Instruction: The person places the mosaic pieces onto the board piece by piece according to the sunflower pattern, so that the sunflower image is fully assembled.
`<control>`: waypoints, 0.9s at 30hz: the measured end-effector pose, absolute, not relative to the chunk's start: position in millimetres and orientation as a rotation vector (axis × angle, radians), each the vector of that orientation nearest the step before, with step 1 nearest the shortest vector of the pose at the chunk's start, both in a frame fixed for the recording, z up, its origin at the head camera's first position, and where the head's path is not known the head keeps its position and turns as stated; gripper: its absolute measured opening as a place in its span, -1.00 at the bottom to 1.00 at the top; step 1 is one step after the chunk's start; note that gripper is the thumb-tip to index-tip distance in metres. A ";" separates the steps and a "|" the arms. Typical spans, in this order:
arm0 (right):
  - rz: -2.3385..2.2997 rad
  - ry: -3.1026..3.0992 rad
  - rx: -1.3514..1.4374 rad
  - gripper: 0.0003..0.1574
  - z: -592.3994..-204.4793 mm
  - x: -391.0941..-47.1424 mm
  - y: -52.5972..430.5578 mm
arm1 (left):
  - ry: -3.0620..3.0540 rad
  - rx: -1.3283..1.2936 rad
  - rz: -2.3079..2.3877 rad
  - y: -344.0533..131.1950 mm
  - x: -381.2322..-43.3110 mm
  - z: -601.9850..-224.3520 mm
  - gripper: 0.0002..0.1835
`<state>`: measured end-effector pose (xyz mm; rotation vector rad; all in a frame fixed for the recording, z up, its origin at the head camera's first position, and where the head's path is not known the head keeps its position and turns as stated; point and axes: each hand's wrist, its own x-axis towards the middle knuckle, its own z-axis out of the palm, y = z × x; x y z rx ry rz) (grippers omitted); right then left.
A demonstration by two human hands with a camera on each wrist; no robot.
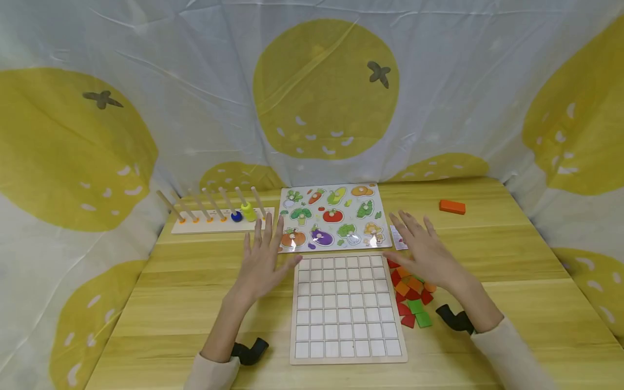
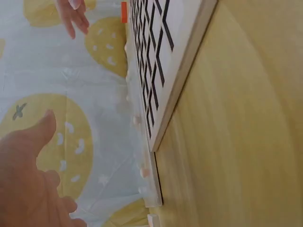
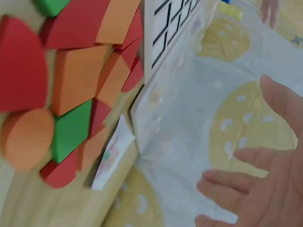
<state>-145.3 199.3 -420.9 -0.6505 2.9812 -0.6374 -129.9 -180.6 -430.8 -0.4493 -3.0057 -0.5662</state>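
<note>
Both hands hang over the table with fingers spread, holding nothing. In the head view my left hand (image 1: 259, 271) is just left of a wooden grid board (image 1: 348, 360) with rows of pale square cells. My right hand (image 1: 429, 253) is at the board's upper right, partly over a heap of flat colored pieces (image 1: 413, 295) in red, orange and green. Behind the grid board lies a vegetable knob puzzle (image 1: 336, 232) with its pictures facing up. The right wrist view shows the pieces close up, among them an orange round piece (image 3: 27, 139) and a green one (image 3: 72, 131).
At the back left stands a peg rack (image 1: 219, 226) with upright rods, blue and yellow-green beads on two of them. An orange block (image 1: 452, 207) lies at the back right. A small printed card (image 1: 398, 238) sits beside the puzzle. A patterned cloth (image 1: 205, 108) hangs behind the table.
</note>
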 end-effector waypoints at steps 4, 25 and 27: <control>-0.777 2.905 -0.639 -0.10 -420.9 -142.5 222.5 | -3.055 -0.567 -0.771 -187.3 -119.0 -439.4 0.09; -1.018 2.557 -0.511 -0.66 -452.3 -158.2 251.5 | -3.264 -0.798 -1.044 -197.0 -100.2 -467.2 0.37; -1.020 2.553 -0.484 -0.67 -453.5 -159.3 249.7 | -3.269 -0.818 -1.040 -196.3 -100.6 -468.2 0.39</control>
